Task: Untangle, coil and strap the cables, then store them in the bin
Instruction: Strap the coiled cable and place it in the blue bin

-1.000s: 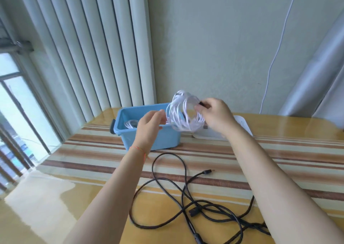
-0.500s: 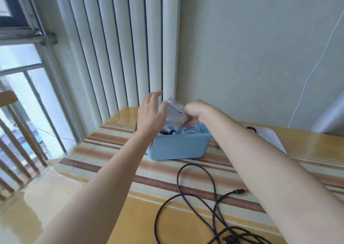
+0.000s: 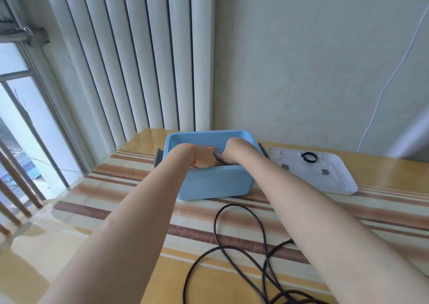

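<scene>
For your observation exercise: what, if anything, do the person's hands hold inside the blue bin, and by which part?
It cannot be told. Both the left hand and the right hand reach down into the bin, whose near wall hides the fingers.

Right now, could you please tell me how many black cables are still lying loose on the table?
1 tangle of black cable lies in front of the blue bin; whether it is one cable or several I cannot tell, and the frame cuts it off.
</scene>
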`<state>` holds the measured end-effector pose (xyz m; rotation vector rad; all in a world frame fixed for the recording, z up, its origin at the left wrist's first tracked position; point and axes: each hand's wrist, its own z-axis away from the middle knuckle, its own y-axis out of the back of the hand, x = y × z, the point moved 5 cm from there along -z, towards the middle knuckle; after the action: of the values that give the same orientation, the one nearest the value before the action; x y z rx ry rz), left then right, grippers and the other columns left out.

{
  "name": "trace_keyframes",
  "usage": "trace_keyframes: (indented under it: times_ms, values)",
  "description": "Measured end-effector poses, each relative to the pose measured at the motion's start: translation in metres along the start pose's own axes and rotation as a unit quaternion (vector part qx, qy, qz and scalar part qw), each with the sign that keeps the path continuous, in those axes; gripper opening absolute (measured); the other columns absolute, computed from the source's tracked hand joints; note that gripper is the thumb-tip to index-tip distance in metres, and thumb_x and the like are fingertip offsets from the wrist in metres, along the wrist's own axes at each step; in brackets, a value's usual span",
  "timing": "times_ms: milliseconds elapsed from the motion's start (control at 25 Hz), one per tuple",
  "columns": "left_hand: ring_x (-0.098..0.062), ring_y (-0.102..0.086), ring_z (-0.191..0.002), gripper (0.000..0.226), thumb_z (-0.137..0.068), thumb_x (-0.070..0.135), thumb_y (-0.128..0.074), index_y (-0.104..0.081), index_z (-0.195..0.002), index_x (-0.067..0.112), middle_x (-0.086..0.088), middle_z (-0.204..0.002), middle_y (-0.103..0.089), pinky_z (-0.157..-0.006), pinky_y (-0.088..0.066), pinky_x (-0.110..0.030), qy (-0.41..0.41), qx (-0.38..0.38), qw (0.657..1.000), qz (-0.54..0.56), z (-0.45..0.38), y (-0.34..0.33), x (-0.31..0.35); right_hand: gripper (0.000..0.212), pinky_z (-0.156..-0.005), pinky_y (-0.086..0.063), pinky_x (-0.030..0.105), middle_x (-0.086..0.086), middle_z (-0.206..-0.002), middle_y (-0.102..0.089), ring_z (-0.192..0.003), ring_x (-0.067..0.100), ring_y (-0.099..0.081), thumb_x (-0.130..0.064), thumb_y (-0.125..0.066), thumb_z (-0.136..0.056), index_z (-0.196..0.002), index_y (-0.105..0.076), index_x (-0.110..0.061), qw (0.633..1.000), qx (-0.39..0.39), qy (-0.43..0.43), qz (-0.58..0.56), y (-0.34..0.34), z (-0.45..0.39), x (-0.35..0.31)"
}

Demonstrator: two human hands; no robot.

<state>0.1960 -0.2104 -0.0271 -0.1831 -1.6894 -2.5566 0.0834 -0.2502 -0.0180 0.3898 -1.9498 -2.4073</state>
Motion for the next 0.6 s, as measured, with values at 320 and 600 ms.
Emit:
trace_keyframes:
  times_ms: [320, 600]
  values:
    - [-0.021, -0.052, -0.125, 0.045, -0.091, 0.031, -0.06, -0.056, -0.134, 0.019, 0.002, -0.139, -0.053, -0.105, -0.042, -0.033, -0.017, 0.202, 0.957, 0.205, 0.028, 0.016, 0.019, 0.025, -0.05, -0.032, 0.028, 0.005, -0.059, -0.044, -0.06, 0.025, -0.043, -0.012, -0.049, -0.088, -0.064, -0.046, -0.015, 0.983, 0.117, 0.078, -0.119, 0.04, 0.026, 0.022]
    - [-0.028, -0.065, -0.083, 0.027, -0.079, 0.033, -0.051, -0.072, -0.082, 0.016, -0.005, -0.079, -0.071, -0.075, -0.054, -0.036, -0.042, 0.321, 0.907, 0.271, 0.107, -0.041, 0.105, 0.027, -0.051, -0.032, 0.028, 0.006, -0.056, -0.046, -0.055, 0.023, -0.041, -0.009, -0.048, -0.085, -0.059, -0.046, -0.015, 0.976, 0.117, 0.083, -0.166, 0.028, 0.143, 0.101]
